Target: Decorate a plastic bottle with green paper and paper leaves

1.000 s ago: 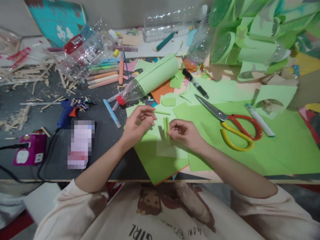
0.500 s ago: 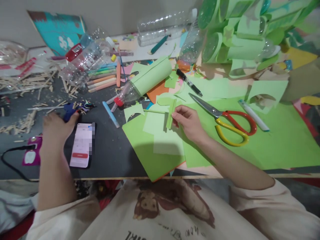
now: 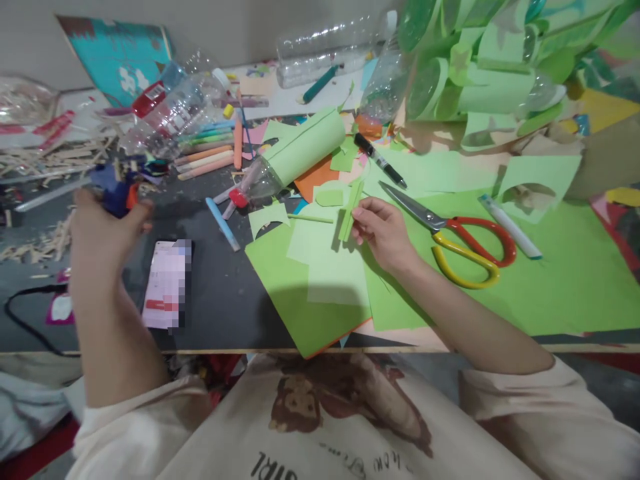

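Observation:
My left hand (image 3: 103, 233) is wrapped round a blue glue gun (image 3: 109, 185) with an orange trigger, lifted off the dark table at the left. A clear glue stick (image 3: 53, 195) juts from its back. Between thumb and fingers, my right hand (image 3: 384, 230) pinches a narrow folded strip of light green paper (image 3: 351, 217) above pale green sheets. A thin green paper stick (image 3: 313, 218) lies just left of that strip. Beyond it rests a plastic bottle (image 3: 305, 148) wrapped in green paper, its red cap towards me.
Large scissors (image 3: 430, 217) with red and yellow handles lie right of my right hand, near a black marker (image 3: 380, 160). A phone (image 3: 161, 287) sits beside my left wrist. Clear bottles (image 3: 173, 110) and scattered wooden sticks (image 3: 43, 163) fill the back left; green-papered bottles (image 3: 493, 90) stack at back right.
My left hand has closed on the glue gun and raised it from the table, shifting slightly left. My right hand has moved the paper strip a little right and tilted it.

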Demonstrator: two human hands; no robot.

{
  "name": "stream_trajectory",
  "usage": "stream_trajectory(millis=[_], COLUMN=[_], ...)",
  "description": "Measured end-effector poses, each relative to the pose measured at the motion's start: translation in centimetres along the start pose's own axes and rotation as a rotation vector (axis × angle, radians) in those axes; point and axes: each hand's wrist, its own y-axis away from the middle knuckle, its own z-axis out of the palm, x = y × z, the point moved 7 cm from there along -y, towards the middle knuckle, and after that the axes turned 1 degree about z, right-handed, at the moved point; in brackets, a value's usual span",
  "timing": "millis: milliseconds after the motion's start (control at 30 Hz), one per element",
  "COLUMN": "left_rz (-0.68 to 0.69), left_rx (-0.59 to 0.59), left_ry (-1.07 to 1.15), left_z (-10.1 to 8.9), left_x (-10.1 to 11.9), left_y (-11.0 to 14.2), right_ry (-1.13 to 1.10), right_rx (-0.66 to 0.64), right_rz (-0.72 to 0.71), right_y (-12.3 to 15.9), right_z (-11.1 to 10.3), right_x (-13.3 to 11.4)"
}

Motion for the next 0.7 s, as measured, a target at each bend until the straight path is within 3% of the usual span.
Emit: stream_trajectory(millis=[33,67,167,233,333,467,700], left_rz=[-0.062,-0.034,0.174,0.262,0.397,0.483,0.55], left_rx=[0.031,0.064,-0.011,-0.024,-0.076,-0.143,-0.181], left_ry=[0.026,0.054,0.242,0.249,0.26,0.241,0.222], left_z=[0.0,0.1,2.0,3.2,5.1,7.3,8.4], left_x=[1.7,4.0,10.6,12.8,13.5,12.4,11.9], left_y=[0.9,2.0,5.2,7.0,8.6,9.4,9.8], right_ry=[-0.007,-0.012,-0.021,-0.029,-0.035,-0.018,-0.001], right_rx=[-0.002,-0.004,-0.007,-0.005,0.006,0.018,-0.027], right_rz=[0.004,0.01,0.033,0.049,0.068,0.078,0.093], right_y=[0.0,0.0,-0.1,-0.2,-0.4,-0.5,0.0], right_z=[0.0,0.0,0.0,0.0,-0.1,-0.2,0.2], right_x=[0.0,0.1,0.3,0.5,0.8,1.0,1.0])
